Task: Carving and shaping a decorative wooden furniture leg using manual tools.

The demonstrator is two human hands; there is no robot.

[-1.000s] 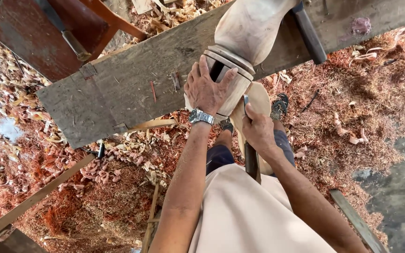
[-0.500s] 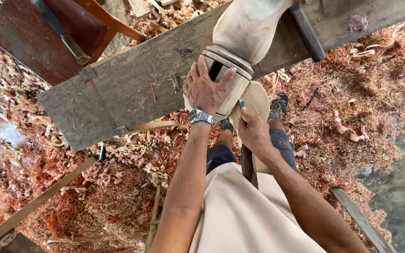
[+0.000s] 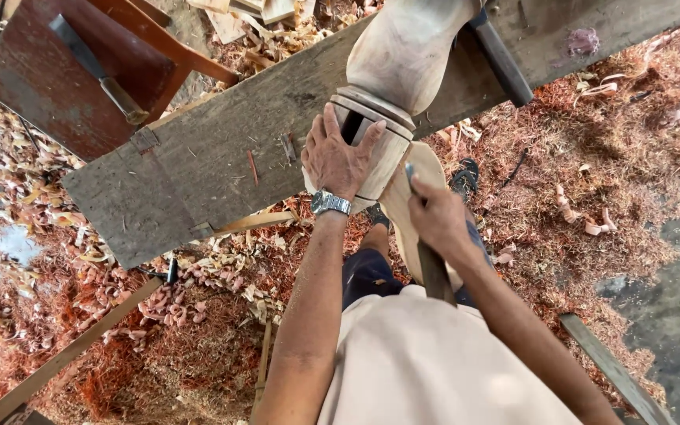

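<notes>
Head view, looking straight down: a person steadies a large turned wooden post [image 3: 391, 86] that lies across the near edge of a worn plank bench [image 3: 198, 157]. The left hand [image 3: 338, 157], a watch [image 3: 330, 203] on its wrist, is spread wide and pressed flat on the post's ringed collar beside a dark slot cut into it. The right hand [image 3: 438, 220] is closed around a long chisel [image 3: 432, 260], the blade tip reaching toward the collar and the handle running back along the forearm. The post's pale, narrower end hangs off the bench edge, above the person's legs. Solid and thick, the post looks heavy and stiff; its smooth rounded belly would likely roll or slip, so the stepped collar seems the surer place to grip. Reddish shavings [image 3: 198, 330] cover the floor, and a red-brown stool [image 3: 72, 71] stands beyond the bench's far left corner.
</notes>
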